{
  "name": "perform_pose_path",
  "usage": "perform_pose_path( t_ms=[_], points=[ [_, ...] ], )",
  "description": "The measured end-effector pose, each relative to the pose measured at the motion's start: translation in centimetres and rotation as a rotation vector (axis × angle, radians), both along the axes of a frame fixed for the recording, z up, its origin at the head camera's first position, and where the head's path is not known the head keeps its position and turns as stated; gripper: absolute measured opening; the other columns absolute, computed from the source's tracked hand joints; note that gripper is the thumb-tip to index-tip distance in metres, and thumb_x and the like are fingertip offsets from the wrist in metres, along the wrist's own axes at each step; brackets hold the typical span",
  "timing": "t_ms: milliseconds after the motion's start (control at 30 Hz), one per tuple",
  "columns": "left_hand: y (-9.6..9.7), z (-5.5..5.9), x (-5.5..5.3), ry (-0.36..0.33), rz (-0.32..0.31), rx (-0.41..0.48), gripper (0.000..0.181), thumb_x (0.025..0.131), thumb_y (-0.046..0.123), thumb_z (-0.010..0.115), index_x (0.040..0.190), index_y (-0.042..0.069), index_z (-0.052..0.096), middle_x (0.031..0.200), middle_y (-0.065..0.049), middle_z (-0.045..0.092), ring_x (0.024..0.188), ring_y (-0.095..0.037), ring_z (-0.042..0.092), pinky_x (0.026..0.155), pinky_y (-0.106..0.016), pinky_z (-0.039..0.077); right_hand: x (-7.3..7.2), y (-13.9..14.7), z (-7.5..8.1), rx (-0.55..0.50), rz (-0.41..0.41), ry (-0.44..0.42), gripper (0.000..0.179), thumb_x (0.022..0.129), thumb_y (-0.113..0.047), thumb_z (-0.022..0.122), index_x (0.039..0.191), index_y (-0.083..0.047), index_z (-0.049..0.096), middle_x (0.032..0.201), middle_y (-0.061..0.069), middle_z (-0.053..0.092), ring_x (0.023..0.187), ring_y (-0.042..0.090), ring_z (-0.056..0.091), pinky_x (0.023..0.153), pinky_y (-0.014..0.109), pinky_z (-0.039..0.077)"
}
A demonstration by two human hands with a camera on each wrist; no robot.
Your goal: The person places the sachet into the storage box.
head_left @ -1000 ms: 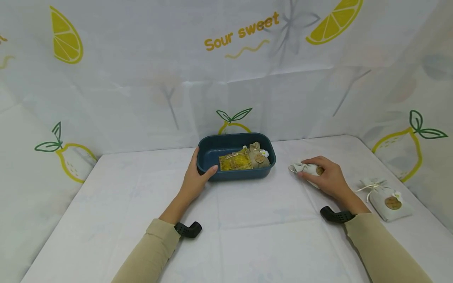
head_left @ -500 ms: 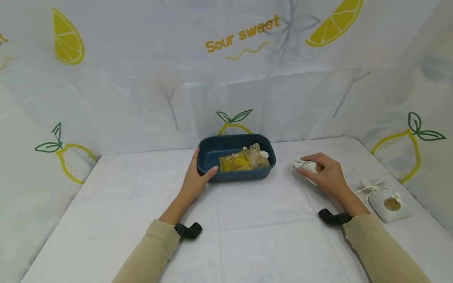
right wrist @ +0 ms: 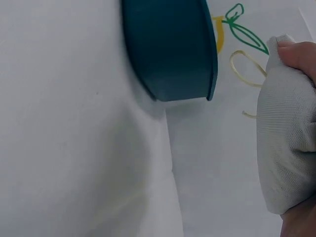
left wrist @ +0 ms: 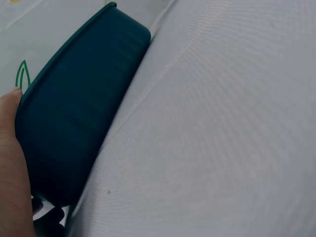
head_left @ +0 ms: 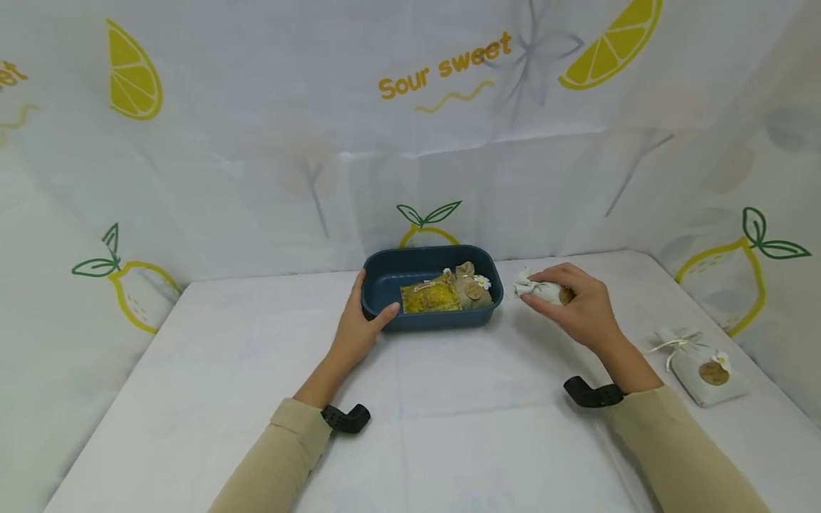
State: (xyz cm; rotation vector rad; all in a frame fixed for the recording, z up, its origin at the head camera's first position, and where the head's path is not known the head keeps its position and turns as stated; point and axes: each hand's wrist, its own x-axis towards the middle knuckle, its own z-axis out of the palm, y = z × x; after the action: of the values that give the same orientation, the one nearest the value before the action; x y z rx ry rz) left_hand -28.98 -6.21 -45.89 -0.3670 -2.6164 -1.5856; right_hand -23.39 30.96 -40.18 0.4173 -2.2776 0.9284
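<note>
My left hand (head_left: 356,326) grips the left end of a dark blue plastic bin (head_left: 436,322), thumb at the front corner and fingers along the side. Inside it lie a yellow patterned pouch (head_left: 430,296) and a tan drawstring sachet (head_left: 473,291) with a small white flower. My right hand (head_left: 580,306) pinches a white drawstring sachet (head_left: 541,291) bearing a round brown label. This sachet hangs above the table, just right of the bin and apart from it. In the right wrist view, its cloth (right wrist: 286,133) bulges under the thumb.
Another white drawstring sachet (head_left: 708,377) with a round brown label lies on the table to the right, near my right wrist. A white cloth (head_left: 256,370) covers the table. Behind the bin hangs a white curtain (head_left: 269,199) with lemon prints.
My right hand has lifted the white sachet off the table and carried it left towards the bin. The left hand and bin hold their place.
</note>
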Motion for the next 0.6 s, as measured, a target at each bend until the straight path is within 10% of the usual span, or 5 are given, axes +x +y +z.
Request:
perform_pose_path(
  t_ms=[600],
  points=[
    [0.1, 0.1, 0.0, -0.006, 0.016, -0.015, 0.098, 0.091, 0.056, 0.068, 0.164, 0.030, 0.007, 0.171, -0.001, 0.017, 0.157, -0.029, 0.021, 0.124, -0.059, 0.023, -3.8, -6.7, 2.5, -0.027, 0.108, -0.005, 0.027, 0.078, -0.011, 0.087, 0.104, -0.008, 0.079, 0.101, 0.010, 0.070, 0.076, 0.003, 0.050, 0.059, 0.015, 0.039]
  ],
)
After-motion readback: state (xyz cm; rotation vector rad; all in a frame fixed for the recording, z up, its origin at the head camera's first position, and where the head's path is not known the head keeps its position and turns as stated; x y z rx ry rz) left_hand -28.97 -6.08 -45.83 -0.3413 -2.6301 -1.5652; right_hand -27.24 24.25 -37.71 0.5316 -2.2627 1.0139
